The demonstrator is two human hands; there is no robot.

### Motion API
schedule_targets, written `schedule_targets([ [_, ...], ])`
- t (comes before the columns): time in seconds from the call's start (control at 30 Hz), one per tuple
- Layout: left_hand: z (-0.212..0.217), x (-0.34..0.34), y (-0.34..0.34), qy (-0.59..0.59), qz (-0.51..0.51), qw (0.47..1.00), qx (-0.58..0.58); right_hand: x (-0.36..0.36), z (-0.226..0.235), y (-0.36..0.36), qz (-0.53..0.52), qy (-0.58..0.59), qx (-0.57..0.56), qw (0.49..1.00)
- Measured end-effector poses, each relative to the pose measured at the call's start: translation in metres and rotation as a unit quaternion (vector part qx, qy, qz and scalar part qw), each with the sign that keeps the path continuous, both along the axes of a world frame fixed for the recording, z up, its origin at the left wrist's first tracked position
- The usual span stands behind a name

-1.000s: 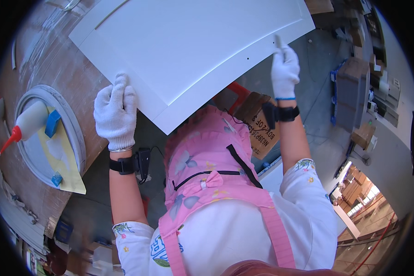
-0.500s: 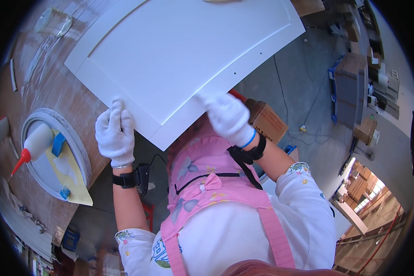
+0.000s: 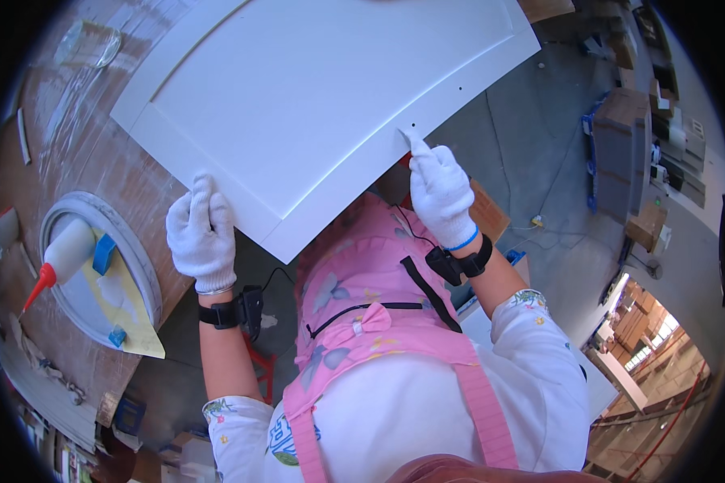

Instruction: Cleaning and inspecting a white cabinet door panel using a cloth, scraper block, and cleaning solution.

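A white cabinet door panel (image 3: 322,105) with a recessed middle and a raised frame lies across the work table, its near corner pointing at me. My left hand (image 3: 201,233), in a white knitted glove, grips the panel's left near edge, two fingers lying on top and the thumb side partly hidden. In my gloved right hand (image 3: 443,193) is a small scraper (image 3: 403,140) with a thin pale blade; its handle is mostly hidden by the fingers. The blade is at the right frame strip, beside one of two small dark holes (image 3: 413,125).
Left of the panel, a round grey lid (image 3: 149,274) carries a white squeeze bottle (image 3: 70,245) with red nozzle, a blue block (image 3: 103,254) and yellow sandpaper (image 3: 137,322). A tape roll (image 3: 97,44) sits farther back. Cardboard boxes (image 3: 491,213) and cables are on the floor at right.
My right hand has moved right and away from me along the panel's frame, turning so the scraper blade shows. My left hand stays in place on the edge.
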State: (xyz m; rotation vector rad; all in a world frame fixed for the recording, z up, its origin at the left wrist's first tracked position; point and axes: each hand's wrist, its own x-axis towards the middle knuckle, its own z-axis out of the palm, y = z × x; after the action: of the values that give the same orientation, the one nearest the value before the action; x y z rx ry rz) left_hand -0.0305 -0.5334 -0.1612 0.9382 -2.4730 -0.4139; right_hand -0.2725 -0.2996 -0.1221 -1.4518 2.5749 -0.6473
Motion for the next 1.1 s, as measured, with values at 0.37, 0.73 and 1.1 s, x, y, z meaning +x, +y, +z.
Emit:
schedule_targets([
  [0.37, 0.0, -0.005, 0.001, -0.003, 0.003, 1.0, -0.002, 0.033, 0.004, -0.035, 0.118, -0.057, -0.079, 0.988],
  [0.73, 0.001, -0.003, -0.001, -0.001, 0.018, 0.999, -0.027, -0.254, -0.023, 0.033, -0.273, 0.202, -0.047, 0.939],
  [1.1, 0.008, -0.013, 0.003, -0.009, 0.1, 0.995, -0.008, -0.26, -0.014, -0.011, -0.078, 0.136, -0.02, 0.987],
])
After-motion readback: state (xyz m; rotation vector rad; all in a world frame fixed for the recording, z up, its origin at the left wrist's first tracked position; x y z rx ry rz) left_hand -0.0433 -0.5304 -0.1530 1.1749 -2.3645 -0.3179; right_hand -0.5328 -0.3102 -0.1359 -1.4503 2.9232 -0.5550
